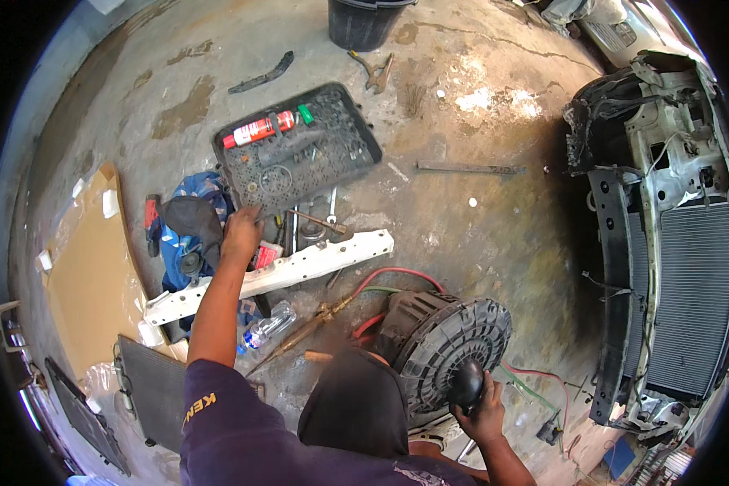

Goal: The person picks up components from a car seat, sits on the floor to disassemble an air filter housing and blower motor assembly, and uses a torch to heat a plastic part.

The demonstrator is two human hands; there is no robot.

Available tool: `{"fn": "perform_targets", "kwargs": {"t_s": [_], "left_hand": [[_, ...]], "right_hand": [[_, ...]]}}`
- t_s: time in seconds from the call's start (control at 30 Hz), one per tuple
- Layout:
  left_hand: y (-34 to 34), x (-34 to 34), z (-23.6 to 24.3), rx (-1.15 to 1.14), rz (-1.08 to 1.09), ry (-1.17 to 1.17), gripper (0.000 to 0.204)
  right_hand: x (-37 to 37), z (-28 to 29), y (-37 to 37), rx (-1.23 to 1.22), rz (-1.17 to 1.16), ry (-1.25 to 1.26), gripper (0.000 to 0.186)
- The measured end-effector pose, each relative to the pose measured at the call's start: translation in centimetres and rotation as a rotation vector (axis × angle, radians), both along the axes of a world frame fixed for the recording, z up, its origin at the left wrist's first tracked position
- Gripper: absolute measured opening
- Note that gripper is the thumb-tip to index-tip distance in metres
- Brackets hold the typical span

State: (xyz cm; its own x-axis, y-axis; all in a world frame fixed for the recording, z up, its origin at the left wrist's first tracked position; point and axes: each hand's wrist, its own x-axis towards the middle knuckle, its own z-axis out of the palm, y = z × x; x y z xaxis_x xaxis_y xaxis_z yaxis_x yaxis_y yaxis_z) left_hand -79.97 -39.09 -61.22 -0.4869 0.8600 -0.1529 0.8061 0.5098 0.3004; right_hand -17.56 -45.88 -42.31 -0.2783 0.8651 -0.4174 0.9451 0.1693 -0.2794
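Observation:
My left hand [243,229] grips the near edge of a black perforated tray [292,170] holding a red-and-white can [258,130], a green item and small hardware. Beside it lie wrenches [332,206], bundled blue cloth [178,243] and a long white metal bar [340,251]. At lower right, my right hand [482,409] has its fingers wrapped on a smooth black rounded piece [467,379] against a ribbed round black object [429,356]. A torch [308,324] with hoses lies left of that object, near a water bottle [269,324].
A stripped car front with a radiator [688,300] fills the right side. A black bucket [360,24], pliers [377,73], a dark curved part [259,77] and a metal strip [470,168] lie farther forward. Cardboard [81,275] and flat dark panels [150,385] lie left.

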Motion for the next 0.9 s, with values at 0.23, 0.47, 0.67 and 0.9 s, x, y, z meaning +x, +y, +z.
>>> {"fn": "perform_targets", "kwargs": {"t_s": [0.23,0.47,0.67,0.9], "left_hand": [[-6.4,2.6,3.7,-0.165,-0.055,0.022,0.038],[2.3,4.5,11.1,-0.509,-0.038,-0.021,0.050],[9.6,4.1,2.3,-0.009,-0.262,0.270,0.077],[11.6,1.2,5.0,-0.131,-0.183,-0.088,0.064]], "right_hand": [[-0.2,-0.4,0.0,0.012,0.008,-0.004,0.108],[0.0,-0.3,0.0,0.044,0.028,0.006,0.107],[0.1,-0.6,0.4,0.050,0.033,0.053,0.107],[0.8,-0.7,-0.1,0.033,0.007,0.040,0.109]]}}
